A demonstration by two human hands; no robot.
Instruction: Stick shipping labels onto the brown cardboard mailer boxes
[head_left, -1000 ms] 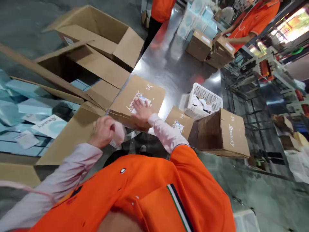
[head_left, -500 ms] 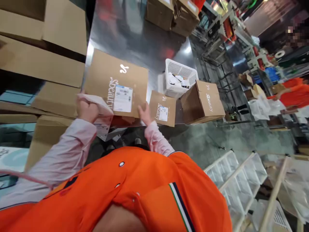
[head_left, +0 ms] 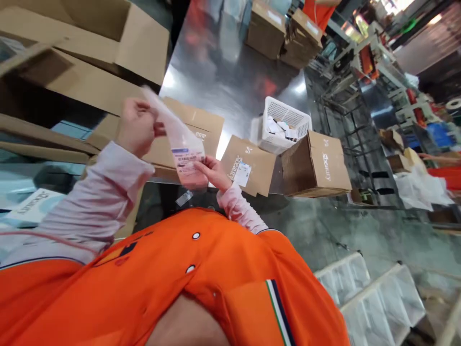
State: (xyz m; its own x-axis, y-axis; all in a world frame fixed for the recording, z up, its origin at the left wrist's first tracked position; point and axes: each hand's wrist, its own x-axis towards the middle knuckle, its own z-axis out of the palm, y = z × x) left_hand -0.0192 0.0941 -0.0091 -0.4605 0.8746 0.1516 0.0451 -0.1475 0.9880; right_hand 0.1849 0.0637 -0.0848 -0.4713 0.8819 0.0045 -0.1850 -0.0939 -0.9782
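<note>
My left hand [head_left: 136, 126] is raised and pinches the top of a strip of label backing paper [head_left: 169, 126]. My right hand [head_left: 212, 172] holds the strip's lower end, where a white barcode label [head_left: 186, 161] sits. Both hands hover over the near edge of a flat brown "Beauty" carton [head_left: 196, 126] on the steel table [head_left: 230, 77]. That carton carries a white label near its right end. A smaller labelled brown carton [head_left: 250, 166] lies just right of my right hand.
A white plastic basket [head_left: 286, 124] with small white items stands behind the small carton. A taller brown carton [head_left: 317, 166] sits at the table's right edge. Open cardboard boxes [head_left: 90, 43] stand left; more cartons [head_left: 281, 31] at the far end. White bins [head_left: 374, 302] lie on the floor.
My right hand left the big carton and took the lower end of the label strip. My left hand rose with the strip. The camera swung left and up.
</note>
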